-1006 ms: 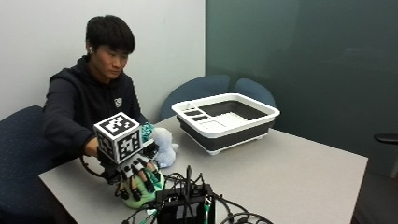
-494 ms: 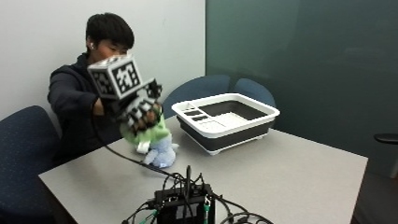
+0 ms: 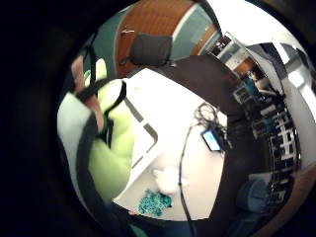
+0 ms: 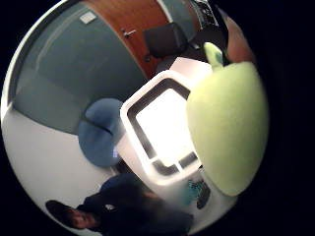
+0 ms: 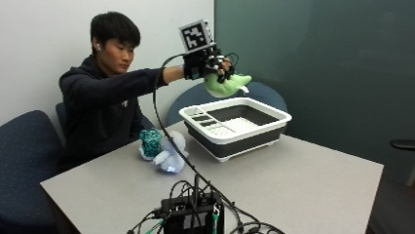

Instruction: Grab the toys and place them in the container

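My gloved right hand (image 5: 209, 64) grips a light green plush toy (image 5: 225, 85) in the air above the white container with dark sides (image 5: 237, 125). In the thumb side palm view the green toy (image 4: 227, 124) fills much of the picture beside the container (image 4: 129, 114) below it. The little finger side palm view shows the green toy (image 3: 114, 140) against the palm. A teal toy (image 5: 151, 142) and a white plush toy (image 5: 170, 155) lie on the grey table (image 5: 311, 185), left of the container. They also show as the teal toy (image 3: 154, 202) and the white toy (image 3: 168, 178).
A black device with cables (image 5: 192, 214) sits at the table's front edge, and a cable runs from it up to my hand. Blue chairs (image 5: 26, 161) stand behind and left of the table. A dark wall panel is at the right.
My hand has lifted the green toy from the table's front left and carried it up and to the right, over the container. The teal and white toys stay on the table.
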A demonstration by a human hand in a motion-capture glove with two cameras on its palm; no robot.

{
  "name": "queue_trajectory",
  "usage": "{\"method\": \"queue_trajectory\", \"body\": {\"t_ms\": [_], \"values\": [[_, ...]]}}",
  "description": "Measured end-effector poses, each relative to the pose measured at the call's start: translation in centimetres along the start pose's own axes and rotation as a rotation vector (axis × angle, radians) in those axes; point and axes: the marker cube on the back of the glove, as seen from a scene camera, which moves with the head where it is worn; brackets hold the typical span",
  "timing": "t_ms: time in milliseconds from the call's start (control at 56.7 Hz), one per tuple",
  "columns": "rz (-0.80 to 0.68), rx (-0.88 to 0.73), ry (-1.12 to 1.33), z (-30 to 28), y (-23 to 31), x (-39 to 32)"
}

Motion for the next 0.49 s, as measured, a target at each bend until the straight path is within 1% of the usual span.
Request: {"method": "queue_trajectory", "body": {"t_ms": [35,106,141,194,282,406,494], "values": [[0.034,-0.048,-0.009,1.2,-1.0,-1.6],[0.154,-0.181,-0.05,3.4,-2.3,-4.3],[0.178,-0.239,-0.056,4.3,-2.4,-5.2],[0.209,-0.286,-0.082,5.0,-2.4,-5.9],[0.221,-0.286,-0.127,4.6,-1.7,-4.8],[0.285,-0.273,-0.179,2.4,0.9,0.0],[0.227,-0.284,-0.149,1.4,4.0,0.8]]}}
